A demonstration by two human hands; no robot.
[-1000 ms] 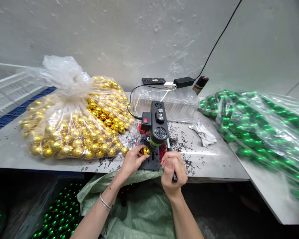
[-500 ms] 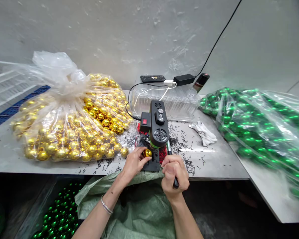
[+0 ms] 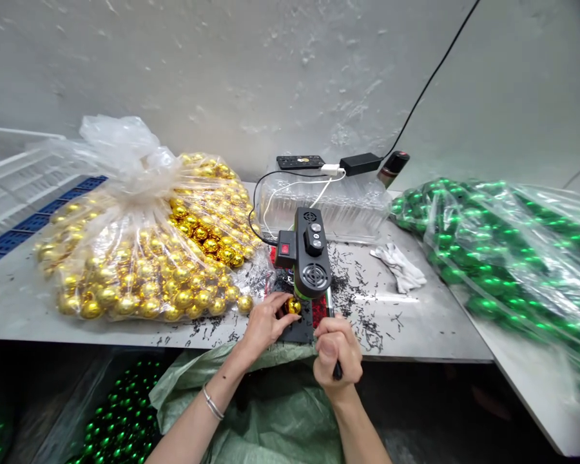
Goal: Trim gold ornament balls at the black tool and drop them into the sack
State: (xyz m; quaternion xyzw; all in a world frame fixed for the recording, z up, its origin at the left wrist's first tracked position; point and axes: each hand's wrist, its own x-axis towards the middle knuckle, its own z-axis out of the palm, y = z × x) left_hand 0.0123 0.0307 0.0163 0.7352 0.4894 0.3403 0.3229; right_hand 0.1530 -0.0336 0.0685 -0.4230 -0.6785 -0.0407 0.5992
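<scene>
Head view: one white crate (image 3: 24, 180) stands beyond the table's far left corner, with blue perforated plastic (image 3: 43, 216) along the left edge. Next comes one knotted clear bag (image 3: 130, 187), bulging with gold balls too many to count, in front of more bagged gold balls (image 3: 212, 232); whether these share one bag I cannot tell. Below the front edge are countless green balls (image 3: 120, 399) and one green sack (image 3: 275, 406).

The left forearm, wearing one bracelet (image 3: 212, 403), slants up and rightward over the front edge of the table (image 3: 444, 328). The left hand (image 3: 265, 324) pinches one gold ball (image 3: 294, 305) between thumb and fingers, holding it just under the head of one black machine (image 3: 313, 254) near the middle of that edge. This machine shows one red switch (image 3: 285, 249), three silver buttons (image 3: 316, 236) and two round grilles. Behind it, toward the back edge, sit one clear container (image 3: 348, 209), one black adapter (image 3: 361, 164) and one dark-capped can (image 3: 394, 169).

The right forearm slants up and leftward; the right hand (image 3: 337, 350) is a fist around one lever (image 3: 329, 303), its black end poking out below. Farther right lie white gloves (image 3: 400, 267), number unclear, then green balls in clear plastic (image 3: 502, 245) across the right edge.
</scene>
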